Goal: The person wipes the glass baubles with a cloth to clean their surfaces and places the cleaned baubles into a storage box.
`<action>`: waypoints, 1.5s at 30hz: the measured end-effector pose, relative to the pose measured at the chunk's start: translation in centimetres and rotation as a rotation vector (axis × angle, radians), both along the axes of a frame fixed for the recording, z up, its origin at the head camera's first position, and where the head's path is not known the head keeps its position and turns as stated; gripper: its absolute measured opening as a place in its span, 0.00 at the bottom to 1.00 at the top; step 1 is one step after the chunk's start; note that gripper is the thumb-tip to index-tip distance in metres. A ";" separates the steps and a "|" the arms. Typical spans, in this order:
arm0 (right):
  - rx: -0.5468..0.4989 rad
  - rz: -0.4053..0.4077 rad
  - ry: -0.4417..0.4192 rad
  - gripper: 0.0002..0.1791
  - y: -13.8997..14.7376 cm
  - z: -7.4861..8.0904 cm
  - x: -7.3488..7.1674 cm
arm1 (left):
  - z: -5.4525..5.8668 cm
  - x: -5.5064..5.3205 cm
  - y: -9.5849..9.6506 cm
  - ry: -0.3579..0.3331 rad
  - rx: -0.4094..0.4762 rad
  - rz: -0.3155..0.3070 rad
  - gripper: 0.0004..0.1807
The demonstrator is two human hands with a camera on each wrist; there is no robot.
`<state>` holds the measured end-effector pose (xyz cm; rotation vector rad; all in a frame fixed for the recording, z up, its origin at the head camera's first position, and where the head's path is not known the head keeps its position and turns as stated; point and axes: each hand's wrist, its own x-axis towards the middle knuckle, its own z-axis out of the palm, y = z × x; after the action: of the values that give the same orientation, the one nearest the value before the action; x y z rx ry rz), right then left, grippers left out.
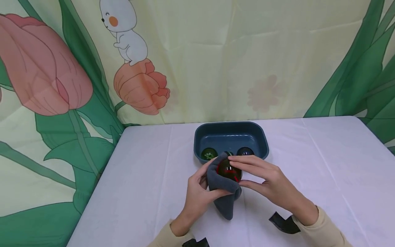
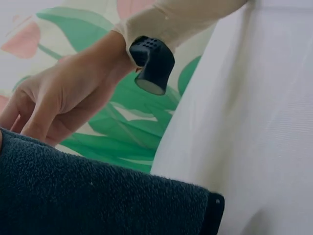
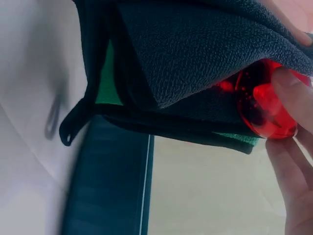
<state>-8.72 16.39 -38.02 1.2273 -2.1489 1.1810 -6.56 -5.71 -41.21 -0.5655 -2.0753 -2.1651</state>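
A dark grey-blue cloth (image 1: pixel 224 207) hangs folded from my left hand (image 1: pixel 197 195), whose thumb and fingers grip it. The cloth wraps the left side and underside of a shiny transparent red ball (image 1: pixel 229 169). At the ball's right side my right hand (image 1: pixel 266 175) pinches it with thumb and fingertips. In the right wrist view the red ball (image 3: pixel 268 105) glows beneath a fold of the cloth (image 3: pixel 195 49), which shows green patches and a hanging loop. The cloth (image 2: pixel 98 191) covers the bottom of the left wrist view.
Just beyond the hands stands a dark blue rectangular tub (image 1: pixel 231 124). Inside are a green ball (image 1: pixel 209 153), a dark ball (image 1: pixel 245 151) and a third item partly hidden behind the cloth. A white-covered table (image 1: pixel 148 164) lies below; a printed curtain (image 1: pixel 200 68) hangs behind.
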 end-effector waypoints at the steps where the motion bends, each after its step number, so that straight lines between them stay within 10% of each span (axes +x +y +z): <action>1: 0.006 -0.005 -0.022 0.28 0.0 0.0 0.1 | -0.1 0.0 0.0 -0.003 -0.001 0.001 0.42; 12: 0.018 -0.048 -0.246 0.34 -0.1 -0.6 0.4 | -0.4 0.2 -0.1 0.057 -0.049 0.006 0.43; 22: -0.071 -0.099 -0.620 0.29 -0.5 -0.8 0.7 | -0.9 0.1 -0.2 0.096 -0.067 -0.010 0.43; 28: -0.039 -0.008 -0.598 0.30 -0.3 -0.6 0.6 | -0.8 0.2 -0.4 0.023 -0.035 0.022 0.41; 38: 0.033 -0.028 -0.201 0.37 -0.4 -0.6 0.6 | -0.8 -0.2 -0.9 0.049 0.002 0.057 0.39; 45: -0.010 0.000 -0.147 0.36 -0.7 -1.1 0.5 | -0.7 -0.1 -0.8 0.027 0.015 0.032 0.41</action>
<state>-8.22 15.66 -39.08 1.1688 -2.2444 1.3170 -6.66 -6.51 -41.92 -0.5525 -2.0384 -2.1424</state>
